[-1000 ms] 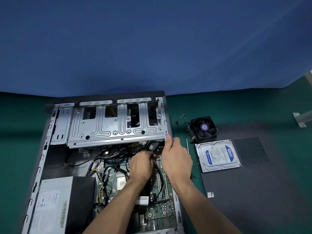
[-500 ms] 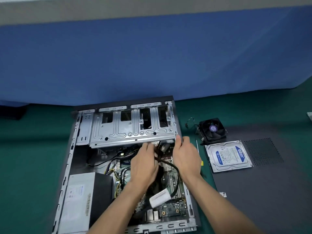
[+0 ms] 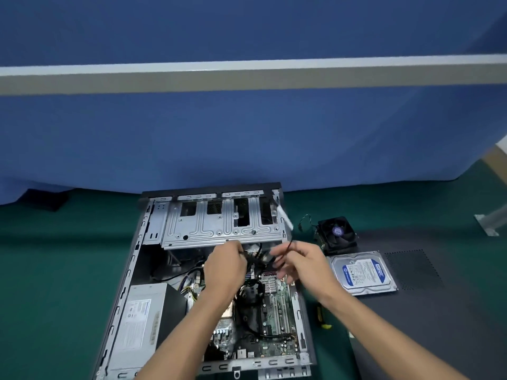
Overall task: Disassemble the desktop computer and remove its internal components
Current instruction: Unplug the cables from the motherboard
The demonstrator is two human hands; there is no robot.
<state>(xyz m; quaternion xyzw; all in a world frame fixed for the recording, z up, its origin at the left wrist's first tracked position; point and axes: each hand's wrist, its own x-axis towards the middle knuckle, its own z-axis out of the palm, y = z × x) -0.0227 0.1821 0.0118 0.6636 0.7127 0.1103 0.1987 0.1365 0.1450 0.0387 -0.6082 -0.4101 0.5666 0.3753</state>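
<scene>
Open computer case (image 3: 129,272) on the green mat (image 3: 55,270). Beyond the left hand (image 3: 225,266) and right hand (image 3: 304,260), the metal drive cage (image 3: 219,229) roofs the far bay. Left of the grip, the power supply (image 3: 140,325) fills the near corner; a dark cavity lies between them. Right of the grip: fan (image 3: 337,234), hard drive (image 3: 362,272), side panel (image 3: 439,311).
</scene>
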